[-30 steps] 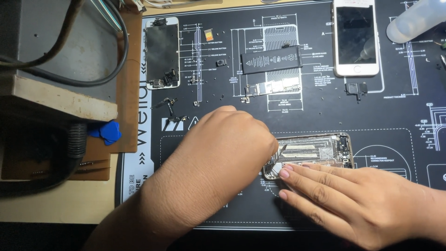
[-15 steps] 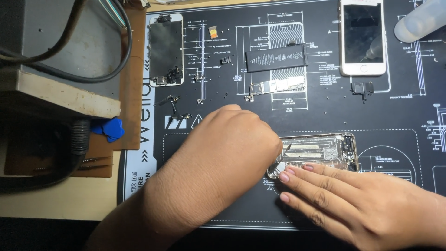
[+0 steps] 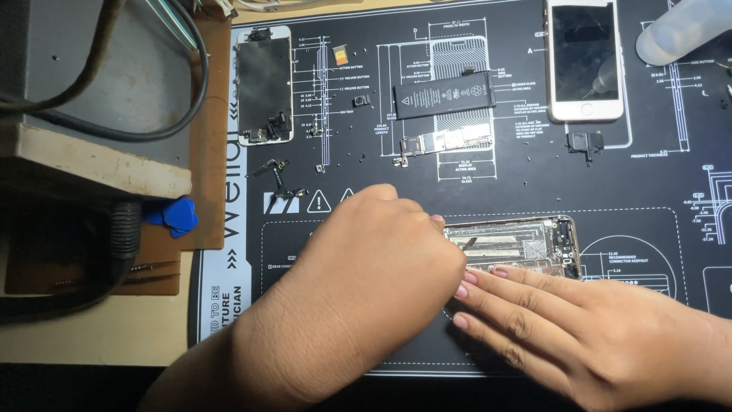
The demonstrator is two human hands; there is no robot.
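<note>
Lying crosswise on the black repair mat (image 3: 534, 183) — gutted phone frame (image 3: 526, 243), long axis left-right | left hand (image 3: 374, 282) closed on a thin tool, tip (image 3: 467, 244) inside the frame | right hand (image 3: 579, 328) flat, open, pressed along the near edge — nearer.

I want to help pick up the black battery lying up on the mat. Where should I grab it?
Grip the black battery by its two long edges, coming straight down from above. It lies flat and slightly tilted across the mat, with its long sides bare. Its lower edge sits close to the circuit board, so mind that. Pinch gently, I think; it looks thin.
</note>
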